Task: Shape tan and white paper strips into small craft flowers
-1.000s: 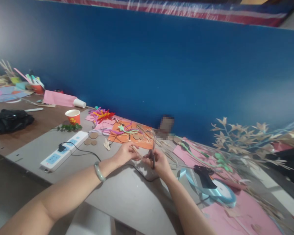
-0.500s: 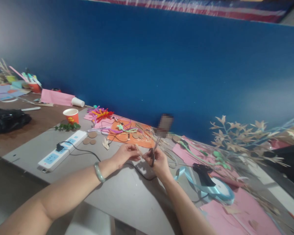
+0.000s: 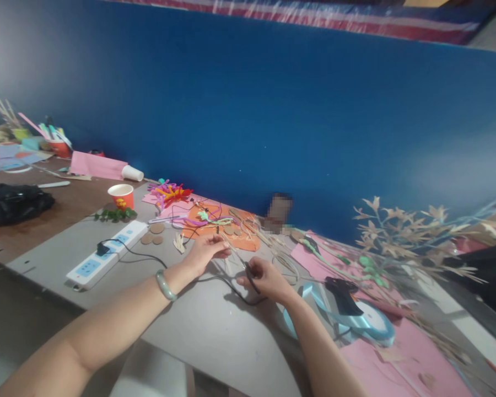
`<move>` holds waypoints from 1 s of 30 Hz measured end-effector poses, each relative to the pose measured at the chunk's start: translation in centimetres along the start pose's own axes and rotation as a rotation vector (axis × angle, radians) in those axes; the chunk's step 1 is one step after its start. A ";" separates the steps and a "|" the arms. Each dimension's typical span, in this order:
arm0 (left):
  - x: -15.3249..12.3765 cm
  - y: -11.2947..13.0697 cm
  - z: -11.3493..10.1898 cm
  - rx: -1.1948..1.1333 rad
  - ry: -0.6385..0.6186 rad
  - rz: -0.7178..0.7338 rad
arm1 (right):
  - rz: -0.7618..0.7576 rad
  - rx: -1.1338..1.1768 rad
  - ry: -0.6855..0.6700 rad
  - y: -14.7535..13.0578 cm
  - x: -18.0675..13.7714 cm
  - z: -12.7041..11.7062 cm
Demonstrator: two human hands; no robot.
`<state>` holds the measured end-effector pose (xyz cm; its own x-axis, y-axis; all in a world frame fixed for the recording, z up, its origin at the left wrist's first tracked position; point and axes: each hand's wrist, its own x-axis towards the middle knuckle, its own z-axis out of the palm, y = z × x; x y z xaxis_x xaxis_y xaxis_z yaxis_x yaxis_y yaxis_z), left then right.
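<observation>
Our left hand point(image 3: 204, 256) pinches what seems a pale strip point(image 3: 226, 240), our right hand point(image 3: 269, 281) grips scissors point(image 3: 252, 279); we should steady the strip and angle scissors squarely.

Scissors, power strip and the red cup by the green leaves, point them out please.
Scissors point(image 3: 252, 277), head view, dark handle.
Power strip point(image 3: 108, 255), head view, white top.
Red cup point(image 3: 124, 200), head view, outer wall.

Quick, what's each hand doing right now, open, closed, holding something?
Left hand: closed, fingers seemingly pinching a thin pale strip.
Right hand: closed around the scissors.
</observation>
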<state>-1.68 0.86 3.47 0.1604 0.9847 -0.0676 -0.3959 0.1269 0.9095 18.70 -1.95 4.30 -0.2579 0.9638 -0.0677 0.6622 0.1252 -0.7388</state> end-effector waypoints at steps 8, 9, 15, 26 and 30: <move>-0.1 -0.1 0.0 0.029 -0.043 0.002 | 0.023 0.050 -0.057 0.5 0.3 0.2; -0.1 0.0 -0.1 0.034 -0.048 0.004 | 0.023 0.058 -0.065 0.6 0.3 0.2; -0.1 -0.2 -0.1 0.052 -0.049 0.011 | 0.022 0.073 -0.077 0.8 0.3 0.3; 0.0 -0.2 -0.1 0.044 -0.029 -0.005 | 0.058 0.175 -0.096 1.2 0.5 0.6; 0.0 -0.4 -0.2 0.032 -0.029 -0.016 | 0.054 0.183 -0.077 1.1 0.5 0.5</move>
<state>-1.69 0.86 3.08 0.1928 0.9787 -0.0703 -0.3639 0.1379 0.9212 18.91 -1.43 3.09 -0.2830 0.9463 -0.1565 0.5397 0.0223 -0.8415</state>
